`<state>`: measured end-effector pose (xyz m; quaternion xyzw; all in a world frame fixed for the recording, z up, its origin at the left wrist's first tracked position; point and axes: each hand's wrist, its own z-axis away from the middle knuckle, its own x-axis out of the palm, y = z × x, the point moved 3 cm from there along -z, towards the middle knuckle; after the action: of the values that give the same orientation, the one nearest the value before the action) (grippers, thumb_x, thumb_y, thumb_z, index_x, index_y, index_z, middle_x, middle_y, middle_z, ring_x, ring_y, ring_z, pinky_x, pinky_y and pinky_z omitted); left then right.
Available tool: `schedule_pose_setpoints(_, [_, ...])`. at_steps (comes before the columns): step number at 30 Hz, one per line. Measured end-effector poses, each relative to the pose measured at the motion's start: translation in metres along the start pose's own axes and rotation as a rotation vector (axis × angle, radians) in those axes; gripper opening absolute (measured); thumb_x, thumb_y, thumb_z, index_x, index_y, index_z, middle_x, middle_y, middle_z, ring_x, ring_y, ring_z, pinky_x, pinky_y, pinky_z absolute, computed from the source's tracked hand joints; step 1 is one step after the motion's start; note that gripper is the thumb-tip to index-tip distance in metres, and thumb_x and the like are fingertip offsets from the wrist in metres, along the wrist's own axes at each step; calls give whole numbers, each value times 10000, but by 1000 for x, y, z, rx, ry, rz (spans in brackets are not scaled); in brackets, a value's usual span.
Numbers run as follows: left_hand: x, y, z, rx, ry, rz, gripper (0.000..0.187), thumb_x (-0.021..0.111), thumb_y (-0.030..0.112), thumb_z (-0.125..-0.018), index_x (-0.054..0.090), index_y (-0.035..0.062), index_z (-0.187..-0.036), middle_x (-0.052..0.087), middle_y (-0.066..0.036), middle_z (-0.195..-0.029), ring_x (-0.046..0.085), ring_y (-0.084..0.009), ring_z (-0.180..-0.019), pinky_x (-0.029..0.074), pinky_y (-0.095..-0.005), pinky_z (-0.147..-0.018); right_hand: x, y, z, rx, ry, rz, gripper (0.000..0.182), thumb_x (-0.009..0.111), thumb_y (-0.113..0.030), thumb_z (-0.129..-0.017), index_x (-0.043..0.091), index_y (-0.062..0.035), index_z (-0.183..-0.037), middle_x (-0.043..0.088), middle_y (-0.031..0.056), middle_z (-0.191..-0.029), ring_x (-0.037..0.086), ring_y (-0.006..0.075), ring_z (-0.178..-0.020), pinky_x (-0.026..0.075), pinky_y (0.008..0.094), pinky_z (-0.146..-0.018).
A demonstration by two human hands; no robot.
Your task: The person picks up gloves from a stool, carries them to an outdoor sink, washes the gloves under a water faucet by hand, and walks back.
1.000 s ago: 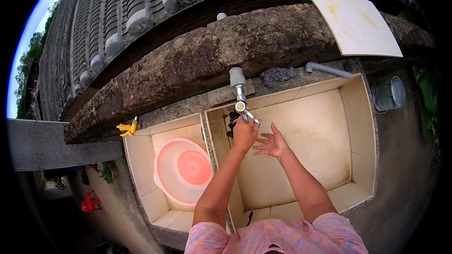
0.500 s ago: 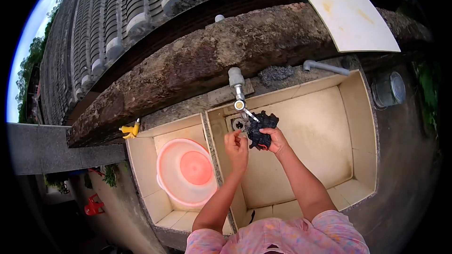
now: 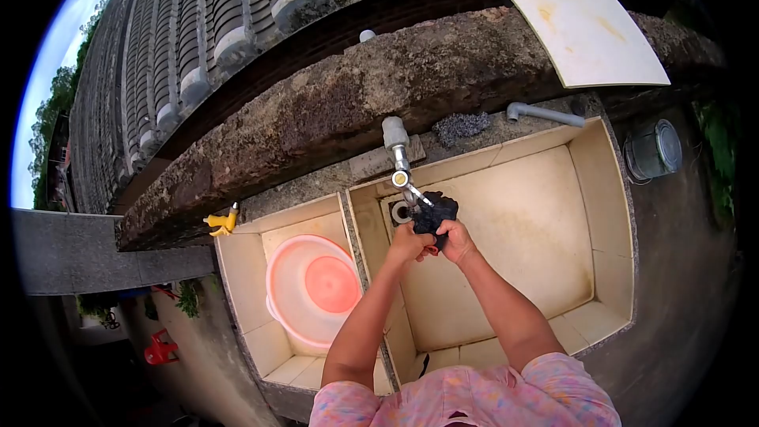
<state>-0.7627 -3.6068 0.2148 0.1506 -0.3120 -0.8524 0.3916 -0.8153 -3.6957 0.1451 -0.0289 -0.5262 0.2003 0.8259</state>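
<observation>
A crumpled black cloth-like item [image 3: 436,215] with a bit of red at its lower end is held below the faucet [image 3: 402,177], over the right basin of a tiled sink [image 3: 514,229]. My left hand [image 3: 409,243] is closed on its lower left edge, by the red part. My right hand [image 3: 456,242] grips its lower right side, thumb on top. Both hands are close together, and the fingers beneath the item are hidden. Just left of it lies the round drain [image 3: 402,212] in the basin corner.
In the left basin sits a pink-rimmed plastic tub [image 3: 277,257]. A yellow spray nozzle [image 3: 223,220] rests on the sink's left corner. Along the back ledge are a dark scouring pad [image 3: 462,128] and a grey pipe [image 3: 545,115]. A white board [image 3: 585,35] leans over the stone wall.
My left hand, formerly beside the item with fingers pinched, has moved right and taken hold of its lower edge. The black item is bunched up more, drawn slightly down between both hands.
</observation>
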Motion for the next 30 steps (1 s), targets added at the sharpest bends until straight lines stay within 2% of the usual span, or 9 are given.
schedule_pose_setpoints(3, [-2, 18, 8, 32, 68, 206, 188, 471, -17, -712, 501, -8, -898, 568, -111, -727, 530, -158, -496, 464, -263, -405, 7, -2, -1, -154, 98, -92, 303, 476, -94, -651, 522, -20, -940, 567, 81, -881, 523, 226, -814, 418, 351, -739])
schedule_pose_setpoints(7, [-18, 25, -3, 264, 151, 279, 254, 399, -45, -718, 485, 4, -952, 538, -94, -750, 502, -142, -513, 499, -283, -442, -23, 9, -1, 59, 45, 40, 312, 494, -263, -786, 478, -95, -1048, 508, 31, -1079, 419, 200, -1032, 336, 407, -791])
schedule_pose_setpoints(9, [-23, 27, -6, 321, 129, 195, 266, 418, -37, -732, 480, 14, -985, 514, -63, -696, 502, -132, -550, 502, -295, -490, -31, 13, 11, 231, 257, 171, 280, 464, -241, -807, 491, -84, -1038, 516, 85, -1090, 410, 276, -1071, 310, 467, -887])
schedule_pose_setpoints(12, [-27, 22, -12, 289, 127, -199, 279, 438, -18, -755, 457, 3, -1033, 529, -115, -755, 528, -194, -612, 487, -333, -590, -41, 19, 15, 284, 418, 66, 441, 449, -306, -823, 338, -115, -1205, 327, 83, -1277, 350, 304, -1122, 287, 549, -871])
schedule_pose_setpoints(14, [-25, 19, -11, 711, 378, -925, 311, 460, 5, -771, 434, -4, -1080, 516, -179, -847, 532, -281, -710, 449, -363, -658, -21, 12, 22, 247, 469, -54, 558, 454, -356, -826, 238, -123, -1284, 241, 66, -1335, 333, 293, -1135, 285, 565, -861])
schedule_pose_setpoints(16, [-9, 20, 0, 630, 355, -821, 336, 462, 5, -767, 421, -2, -1101, 498, -200, -888, 515, -319, -763, 440, -373, -673, 16, -6, 19, 166, 368, -271, 755, 491, -532, -754, 154, -149, -1311, 130, 85, -1359, 321, 325, -1139, 276, 595, -861])
schedule_pose_setpoints(19, [24, 29, 31, 662, 382, -1087, 395, 482, 22, -753, 408, 14, -1141, 475, -203, -890, 490, -350, -796, 422, -391, -665, 5, -6, -5, 51, 205, -285, 815, 522, -635, -651, 272, -157, -1262, 288, 128, -1275, 387, 326, -1084, 362, 548, -819])
schedule_pose_setpoints(24, [65, 33, 61, 1084, 153, -998, 263, 596, 82, -682, 524, 37, -930, 427, -136, -750, 470, -290, -695, 395, -358, -604, 27, -24, 2, -50, 146, -316, 255, 549, -247, -801, 468, -124, -1009, 523, 73, -847, 534, 209, -745, 470, 332, -578])
schedule_pose_setpoints(30, [56, 23, 32, 1312, 409, -943, 190, 634, 186, -676, 485, 69, -652, 424, -77, -596, 472, -259, -528, 390, -332, -473, 12, -11, -14, -4, -257, -429, 183, 504, -225, -824, 491, -91, -948, 549, 71, -840, 554, 191, -714, 472, 300, -588])
